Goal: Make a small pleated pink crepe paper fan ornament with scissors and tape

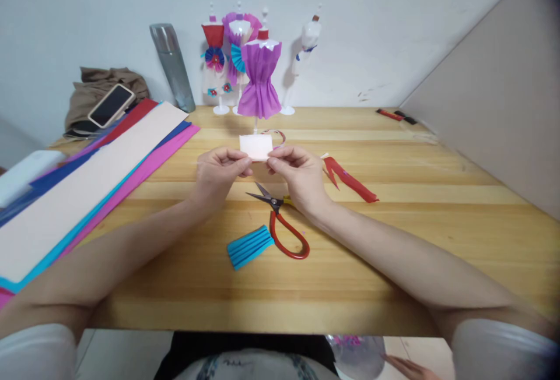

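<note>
A small pale pink, nearly white paper rectangle is held up above the table. My left hand pinches its lower left corner between thumb and fingers. At its lower right corner my right hand grips it the same way. Just behind the paper stands a mini dress form in a gathered purple paper dress. Below my hands lie scissors with their blades apart, partly hidden under my right hand. A pleated blue paper piece touches or nearly touches the red handle.
Long crepe paper sheets lie at left near a phone, brown cloth and a tilted bottle. More dress forms stand by the wall. Red paper scraps lie right, with red-and-black tubes farther back.
</note>
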Demonstrator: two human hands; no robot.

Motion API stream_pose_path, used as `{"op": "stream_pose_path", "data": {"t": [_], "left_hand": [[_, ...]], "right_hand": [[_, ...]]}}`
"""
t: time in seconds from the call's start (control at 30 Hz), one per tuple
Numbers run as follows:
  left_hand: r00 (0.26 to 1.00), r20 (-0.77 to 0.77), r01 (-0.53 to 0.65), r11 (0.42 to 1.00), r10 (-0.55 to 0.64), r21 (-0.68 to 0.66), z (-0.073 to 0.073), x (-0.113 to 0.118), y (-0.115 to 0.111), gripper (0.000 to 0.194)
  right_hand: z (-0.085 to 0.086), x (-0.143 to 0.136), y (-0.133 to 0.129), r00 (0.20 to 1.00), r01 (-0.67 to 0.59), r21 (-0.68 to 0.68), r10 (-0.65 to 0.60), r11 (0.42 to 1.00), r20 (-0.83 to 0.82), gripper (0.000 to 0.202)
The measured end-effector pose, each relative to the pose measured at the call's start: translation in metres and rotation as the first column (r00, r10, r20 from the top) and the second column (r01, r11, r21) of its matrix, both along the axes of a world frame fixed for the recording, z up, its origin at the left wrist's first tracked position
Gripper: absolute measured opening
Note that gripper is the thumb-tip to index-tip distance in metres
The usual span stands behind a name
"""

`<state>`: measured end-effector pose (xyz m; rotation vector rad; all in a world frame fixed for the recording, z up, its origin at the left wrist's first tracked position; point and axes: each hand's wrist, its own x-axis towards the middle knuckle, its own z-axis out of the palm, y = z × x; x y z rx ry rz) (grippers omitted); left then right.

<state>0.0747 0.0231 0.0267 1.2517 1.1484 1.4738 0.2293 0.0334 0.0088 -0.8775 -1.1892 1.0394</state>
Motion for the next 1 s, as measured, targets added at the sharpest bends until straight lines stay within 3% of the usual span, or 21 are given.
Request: {"op": "stream_pose_path", "data": {"t": [1.0], "left_hand": [[0.998,-0.067,-0.015,1.000,0.017,0.025,0.0054,0.0009,-0.0042,0.013]], "right_hand": [[0.0025,0.0001,-0.0012,1.000,-0.023,-0.024,0.023,0.999,0.018,0.011]]}}
